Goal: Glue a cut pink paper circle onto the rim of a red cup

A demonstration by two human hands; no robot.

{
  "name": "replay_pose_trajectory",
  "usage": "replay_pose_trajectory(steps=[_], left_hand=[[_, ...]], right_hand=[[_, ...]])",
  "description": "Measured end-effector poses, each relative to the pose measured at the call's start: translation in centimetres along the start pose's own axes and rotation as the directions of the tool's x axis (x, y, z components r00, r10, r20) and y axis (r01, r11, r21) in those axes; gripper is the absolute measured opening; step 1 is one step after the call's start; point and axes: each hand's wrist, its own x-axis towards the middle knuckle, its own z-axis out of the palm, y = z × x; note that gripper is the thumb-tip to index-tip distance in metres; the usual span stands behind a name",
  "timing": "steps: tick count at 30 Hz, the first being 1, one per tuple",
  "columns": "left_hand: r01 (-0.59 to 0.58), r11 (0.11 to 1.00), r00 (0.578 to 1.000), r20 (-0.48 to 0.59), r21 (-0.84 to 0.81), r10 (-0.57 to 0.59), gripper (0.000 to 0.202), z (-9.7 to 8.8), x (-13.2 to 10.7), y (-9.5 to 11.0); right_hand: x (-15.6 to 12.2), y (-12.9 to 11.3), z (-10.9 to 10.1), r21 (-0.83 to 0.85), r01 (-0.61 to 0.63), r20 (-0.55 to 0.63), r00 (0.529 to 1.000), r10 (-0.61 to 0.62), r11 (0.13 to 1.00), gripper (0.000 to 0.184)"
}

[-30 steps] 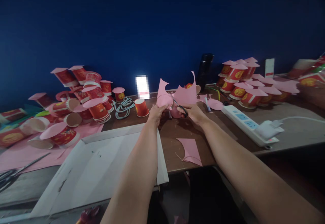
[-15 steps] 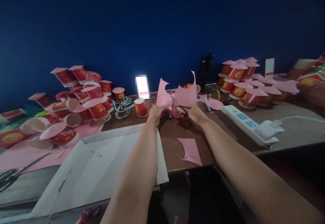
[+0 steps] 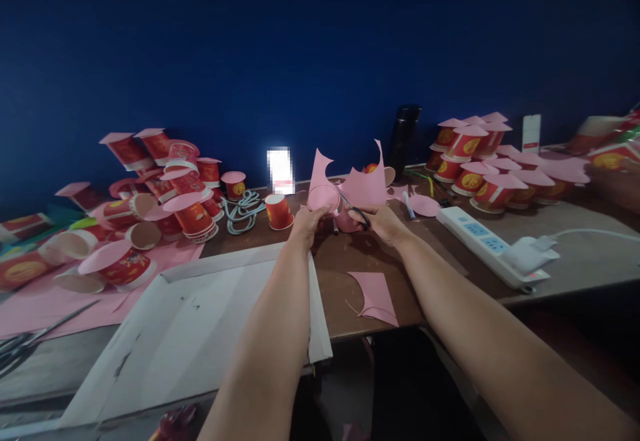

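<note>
A sheet of pink paper (image 3: 361, 186) with curved cut-outs stands up between my hands, a round outline drawn on its left part. My left hand (image 3: 309, 220) pinches its lower left edge beside that circle. My right hand (image 3: 383, 222) is closed on scissors (image 3: 360, 216) with dark handles, their blades reaching up and left to the edge of the circle. Nearer the table's front edge lies a pink paper offcut (image 3: 376, 298) with a curved side. A red paper cup (image 3: 279, 212) stands upside down to the left of my left hand.
Red cups with pink paper tops are heaped at left (image 3: 187, 214) and stacked at right (image 3: 483, 181). A power strip (image 3: 480, 248) with a white plug lies right of my forearm; a white tray (image 3: 200, 321) lies left. A black bottle (image 3: 404, 138) and a lit phone (image 3: 281, 170) stand behind.
The paper has shifted very slightly to the left between my hands. Both hands keep their hold, and nothing else has visibly moved.
</note>
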Motion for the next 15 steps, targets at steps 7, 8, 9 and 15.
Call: replay_pose_trajectory(steps=[7,8,9,15], left_hand=[[-0.011,1.0,1.0,0.005,-0.003,0.011,0.034,-0.12,0.25,-0.21],[-0.011,1.0,1.0,0.003,-0.006,0.011,0.035,-0.12,0.24,-0.22],[-0.012,1.0,1.0,0.0,-0.008,0.012,0.035,-0.12,0.24,-0.23],[-0.013,1.0,1.0,0.005,-0.01,0.013,0.036,-0.16,0.33,-0.31]], right_hand=[[0.02,0.1,-0.08,-0.005,-0.008,-0.009,1.0,0.008,1.0,0.043],[0.02,0.09,-0.08,-0.003,-0.011,-0.007,1.0,0.011,1.0,0.043],[0.02,0.09,-0.09,-0.001,-0.012,-0.006,1.0,0.012,1.0,0.044],[0.13,0.22,-0.2,-0.001,-0.008,-0.002,1.0,0.008,1.0,0.043]])
